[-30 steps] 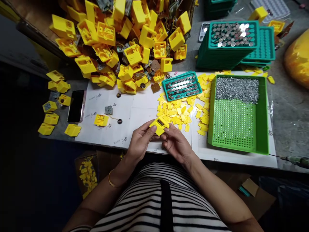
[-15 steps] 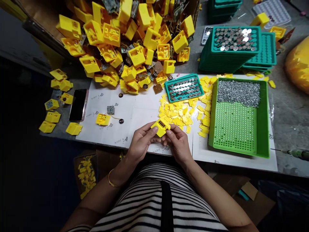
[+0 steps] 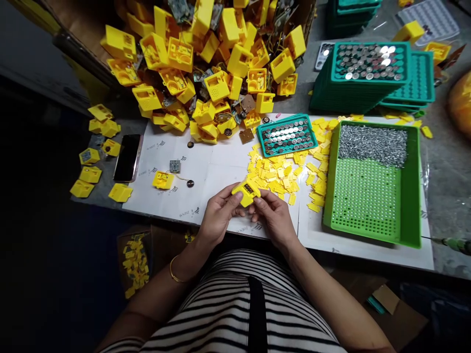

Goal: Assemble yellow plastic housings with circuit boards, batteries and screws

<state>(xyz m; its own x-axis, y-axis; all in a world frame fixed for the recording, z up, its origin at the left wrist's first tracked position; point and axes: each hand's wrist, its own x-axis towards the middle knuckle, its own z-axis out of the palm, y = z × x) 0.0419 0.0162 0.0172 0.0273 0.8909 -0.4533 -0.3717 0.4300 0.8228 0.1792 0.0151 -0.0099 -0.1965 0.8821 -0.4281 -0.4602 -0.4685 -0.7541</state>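
Between my two hands is a small yellow plastic casing (image 3: 246,194), tilted, with a dark slot showing in its upper side. My left hand (image 3: 220,214) is closed on its left side, thumb on the face. My right hand (image 3: 274,214) grips the right side with thumb and fingers. Just beyond lies a spread of flat yellow covers (image 3: 274,172). A teal tray (image 3: 260,138) of button cells rests on the far edge of that spread. To the left, an opened yellow casing (image 3: 162,180) lies wired to a grey square part (image 3: 175,166) and a small round dark disc (image 3: 190,183).
A green perforated basket (image 3: 415,196) holding many small screws stands at right, with a screwdriver (image 3: 456,244) beside it. Stacked teal trays (image 3: 338,93) rise behind. A heap of yellow casings (image 3: 217,86) spills from a cardboard box (image 3: 86,29). A phone (image 3: 127,158) lies at left.
The whole view has shifted, so the table's things sit slightly further right in the picture. Both hands keep hold of the yellow casing in nearly the same pose.
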